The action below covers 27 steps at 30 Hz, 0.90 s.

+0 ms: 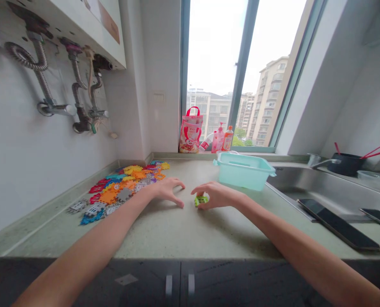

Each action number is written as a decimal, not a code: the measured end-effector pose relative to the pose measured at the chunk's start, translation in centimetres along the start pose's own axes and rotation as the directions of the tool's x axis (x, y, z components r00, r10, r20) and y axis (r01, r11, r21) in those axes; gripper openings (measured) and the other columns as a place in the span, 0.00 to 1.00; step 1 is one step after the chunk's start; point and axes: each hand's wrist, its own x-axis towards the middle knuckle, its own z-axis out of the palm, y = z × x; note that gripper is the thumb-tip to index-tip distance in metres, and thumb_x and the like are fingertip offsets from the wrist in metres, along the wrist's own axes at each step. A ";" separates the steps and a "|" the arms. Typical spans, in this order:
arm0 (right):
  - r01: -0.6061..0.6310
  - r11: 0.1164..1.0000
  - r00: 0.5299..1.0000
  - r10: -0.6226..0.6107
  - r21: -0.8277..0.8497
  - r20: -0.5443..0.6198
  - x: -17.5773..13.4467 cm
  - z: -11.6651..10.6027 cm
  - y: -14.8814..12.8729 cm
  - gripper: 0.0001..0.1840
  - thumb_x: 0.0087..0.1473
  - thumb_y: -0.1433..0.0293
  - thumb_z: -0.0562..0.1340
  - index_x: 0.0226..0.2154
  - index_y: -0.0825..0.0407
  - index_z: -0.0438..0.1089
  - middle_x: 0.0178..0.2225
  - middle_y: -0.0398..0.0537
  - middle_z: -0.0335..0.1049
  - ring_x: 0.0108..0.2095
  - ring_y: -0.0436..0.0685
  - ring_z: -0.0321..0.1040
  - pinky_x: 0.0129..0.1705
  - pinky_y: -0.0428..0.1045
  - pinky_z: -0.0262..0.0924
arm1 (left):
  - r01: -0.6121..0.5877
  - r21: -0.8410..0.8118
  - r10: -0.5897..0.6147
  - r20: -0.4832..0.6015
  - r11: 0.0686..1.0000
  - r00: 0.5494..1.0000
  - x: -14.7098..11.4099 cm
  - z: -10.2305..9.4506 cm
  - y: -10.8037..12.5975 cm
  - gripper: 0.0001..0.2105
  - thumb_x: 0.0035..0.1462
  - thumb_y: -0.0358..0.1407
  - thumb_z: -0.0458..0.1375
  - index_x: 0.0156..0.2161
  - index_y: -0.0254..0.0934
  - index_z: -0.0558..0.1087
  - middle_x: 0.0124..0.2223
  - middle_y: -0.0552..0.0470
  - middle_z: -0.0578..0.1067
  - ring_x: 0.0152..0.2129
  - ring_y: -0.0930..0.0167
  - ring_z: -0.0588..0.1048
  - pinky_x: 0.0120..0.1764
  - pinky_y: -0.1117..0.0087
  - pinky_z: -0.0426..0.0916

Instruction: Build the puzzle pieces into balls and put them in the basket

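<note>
A small yellow-green toy piece point(201, 200) lies on the countertop.

Home kitchen: sink point(305, 185), countertop point(177, 230).

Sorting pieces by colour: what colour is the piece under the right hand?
Green piece, seen in the head view.

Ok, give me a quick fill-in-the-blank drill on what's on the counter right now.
1. The right hand pinches a small ____ plastic piece on the countertop.
2. The left hand rests beside a spread of colourful interlocking pieces, holding ____.
3. The mint-green tub stands between the hands and the ____.
4. Two dark phones lie by the ____.

Missing words: green; nothing; window; sink
</note>
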 end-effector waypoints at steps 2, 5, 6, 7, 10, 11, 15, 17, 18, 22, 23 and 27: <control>0.034 0.998 0.998 -0.037 -0.051 -0.056 0.1 -0.3 0.4 0.27 0.52 0.64 0.72 0.56 0.46 0.78 0.46 0.49 0.83 0.44 0.62 0.80 0.49 0.53 0.70 | -0.007 -0.003 0.007 -0.006 1.000 1.000 0.0 -0.1 0.0 0.40 0.40 0.64 0.73 0.57 0.45 0.78 0.61 0.46 0.74 0.57 0.54 0.73 0.61 0.62 0.66; 0.027 0.982 0.951 -0.083 -0.188 -0.298 -0.7 -2.7 2.4 0.21 0.57 0.64 0.70 0.53 0.46 0.79 0.48 0.51 0.81 0.47 0.63 0.78 0.52 0.55 0.70 | -0.009 -0.003 0.009 -0.008 1.000 1.000 0.0 -0.3 0.0 0.39 0.41 0.61 0.74 0.56 0.45 0.79 0.59 0.46 0.75 0.56 0.55 0.74 0.60 0.62 0.67; -0.025 0.972 0.906 -0.078 -0.235 -0.415 -1.4 -3.9 3.5 0.18 0.59 0.64 0.68 0.52 0.46 0.79 0.49 0.52 0.81 0.48 0.64 0.77 0.54 0.56 0.69 | -0.006 -0.002 0.006 -0.006 1.000 1.000 0.0 -0.3 0.1 0.38 0.41 0.61 0.75 0.56 0.45 0.79 0.59 0.45 0.75 0.56 0.55 0.74 0.60 0.62 0.67; -0.103 0.956 0.846 -0.061 -0.273 -0.530 -2.2 -5.2 4.7 0.17 0.60 0.63 0.67 0.52 0.46 0.80 0.51 0.53 0.81 0.50 0.64 0.77 0.56 0.58 0.68 | -0.003 -0.001 0.003 -0.002 1.000 1.000 -0.1 -0.4 0.1 0.38 0.41 0.60 0.75 0.56 0.44 0.79 0.60 0.45 0.74 0.56 0.55 0.74 0.60 0.62 0.67; -0.385 0.870 0.674 0.036 -0.309 -0.738 -5.3 -8.5 8.8 0.18 0.62 0.60 0.64 0.52 0.48 0.80 0.51 0.54 0.80 0.52 0.67 0.76 0.57 0.60 0.67 | 0.006 0.006 -0.006 0.008 1.000 1.000 -0.1 -0.6 0.4 0.38 0.42 0.60 0.75 0.56 0.44 0.78 0.61 0.45 0.74 0.57 0.55 0.74 0.61 0.62 0.66; -0.464 0.836 0.636 0.085 -0.292 -0.767 -6.4 -9.3 10.1 0.19 0.63 0.59 0.64 0.51 0.48 0.80 0.50 0.54 0.81 0.51 0.67 0.77 0.55 0.60 0.68 | 0.008 0.009 -0.008 0.008 1.000 1.000 -0.1 -0.6 0.4 0.38 0.42 0.59 0.75 0.56 0.44 0.78 0.61 0.45 0.74 0.58 0.54 0.74 0.61 0.62 0.66; -0.650 0.721 0.551 0.231 -0.238 -0.802 -9.6 -10.8 13.5 0.22 0.64 0.52 0.62 0.49 0.48 0.82 0.49 0.54 0.82 0.49 0.68 0.78 0.52 0.60 0.69 | 0.014 0.017 -0.014 0.018 1.000 1.000 0.0 -0.6 0.4 0.39 0.42 0.60 0.74 0.57 0.44 0.78 0.61 0.46 0.74 0.57 0.55 0.74 0.61 0.62 0.66; -0.668 0.717 0.466 0.195 -0.198 -0.863 -10.4 -11.4 14.0 0.25 0.68 0.51 0.57 0.49 0.49 0.81 0.51 0.55 0.81 0.51 0.68 0.77 0.54 0.62 0.68 | 0.014 0.023 -0.015 0.023 1.000 1.000 0.1 -0.5 0.2 0.39 0.42 0.61 0.74 0.57 0.44 0.77 0.61 0.46 0.73 0.57 0.55 0.74 0.60 0.63 0.66; -0.667 0.724 0.404 0.153 -0.176 -0.902 -10.8 -11.7 14.0 0.25 0.69 0.53 0.55 0.49 0.50 0.81 0.51 0.56 0.81 0.52 0.68 0.76 0.56 0.63 0.67 | 0.013 0.028 -0.014 0.026 1.000 1.000 0.2 -0.5 0.1 0.40 0.42 0.62 0.74 0.57 0.45 0.77 0.61 0.47 0.73 0.57 0.55 0.74 0.60 0.63 0.67; -0.622 0.759 0.259 -0.034 -0.194 -0.965 -11.0 -12.9 13.0 0.23 0.71 0.60 0.51 0.51 0.51 0.78 0.52 0.59 0.78 0.55 0.70 0.73 0.59 0.66 0.63 | 0.002 0.050 -0.004 0.030 0.999 1.000 0.3 -0.6 -0.1 0.40 0.42 0.64 0.72 0.57 0.45 0.77 0.60 0.47 0.74 0.56 0.56 0.74 0.60 0.63 0.67; -0.600 0.768 0.274 -0.067 -0.225 -0.959 -10.7 -12.8 12.6 0.22 0.70 0.61 0.52 0.53 0.50 0.77 0.54 0.59 0.77 0.56 0.70 0.71 0.60 0.66 0.62 | 0.000 0.058 -0.001 0.025 0.998 1.000 0.3 -0.5 0.0 0.39 0.44 0.65 0.70 0.57 0.45 0.77 0.60 0.46 0.74 0.56 0.56 0.75 0.60 0.63 0.67; -0.467 0.808 0.453 -0.131 -0.360 -0.882 -7.7 -10.6 11.3 0.22 0.66 0.64 0.58 0.60 0.48 0.71 0.62 0.58 0.70 0.61 0.71 0.67 0.62 0.67 0.61 | 0.054 0.131 -0.055 0.005 0.990 0.998 0.7 0.6 0.6 0.40 0.55 0.70 0.58 0.62 0.44 0.74 0.65 0.43 0.72 0.61 0.55 0.71 0.64 0.59 0.64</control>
